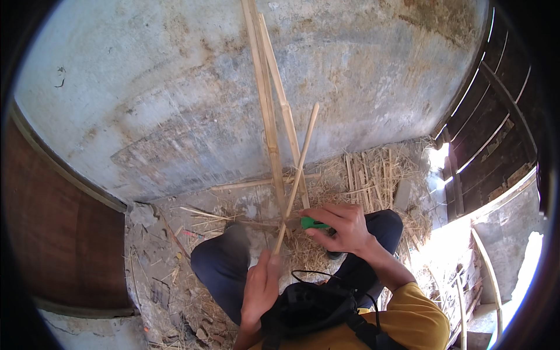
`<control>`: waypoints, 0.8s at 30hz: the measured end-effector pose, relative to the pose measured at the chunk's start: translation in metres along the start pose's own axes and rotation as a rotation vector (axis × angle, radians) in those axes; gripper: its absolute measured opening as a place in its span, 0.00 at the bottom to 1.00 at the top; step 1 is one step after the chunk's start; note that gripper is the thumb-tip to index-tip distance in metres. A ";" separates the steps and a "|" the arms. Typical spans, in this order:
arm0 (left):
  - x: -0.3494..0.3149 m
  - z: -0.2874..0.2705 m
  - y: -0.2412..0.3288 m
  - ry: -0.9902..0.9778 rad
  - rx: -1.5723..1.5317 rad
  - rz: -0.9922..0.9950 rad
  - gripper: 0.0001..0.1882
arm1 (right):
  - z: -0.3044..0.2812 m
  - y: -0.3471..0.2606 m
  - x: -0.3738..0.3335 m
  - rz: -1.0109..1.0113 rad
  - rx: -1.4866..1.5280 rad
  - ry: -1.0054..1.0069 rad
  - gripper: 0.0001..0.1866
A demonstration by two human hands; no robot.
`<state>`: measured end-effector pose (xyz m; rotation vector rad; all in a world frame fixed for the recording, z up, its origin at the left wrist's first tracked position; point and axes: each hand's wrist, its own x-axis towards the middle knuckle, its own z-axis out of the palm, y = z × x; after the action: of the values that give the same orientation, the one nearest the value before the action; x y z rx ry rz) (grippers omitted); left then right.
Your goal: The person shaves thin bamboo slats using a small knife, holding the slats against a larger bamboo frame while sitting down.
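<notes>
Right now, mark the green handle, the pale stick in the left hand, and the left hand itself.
Green handle [306,223]: head view, on its exposed left end.
Pale stick [294,185]: head view, about midway along its visible length.
Left hand [262,287]: head view, on the back of it.

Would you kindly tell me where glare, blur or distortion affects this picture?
Head view: glare washes out the sunlit ground at right; the left hand looks slightly blurred, perhaps by motion; fisheye distortion bows the edges of the brown panel at left.
</notes>
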<state>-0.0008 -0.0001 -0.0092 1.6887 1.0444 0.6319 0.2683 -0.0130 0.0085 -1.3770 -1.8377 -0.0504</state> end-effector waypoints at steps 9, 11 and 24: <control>-0.005 0.004 0.011 0.053 0.172 0.041 0.15 | 0.005 -0.005 0.000 -0.060 -0.122 0.021 0.18; -0.008 0.004 0.012 0.057 0.204 0.036 0.15 | 0.004 -0.006 0.001 -0.053 -0.124 0.035 0.18; -0.019 0.002 0.012 0.076 0.293 0.002 0.16 | -0.003 0.004 0.012 0.002 -0.121 0.036 0.19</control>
<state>-0.0043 -0.0192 0.0020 1.9304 1.2365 0.5687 0.2721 -0.0031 0.0163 -1.4511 -1.8284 -0.1867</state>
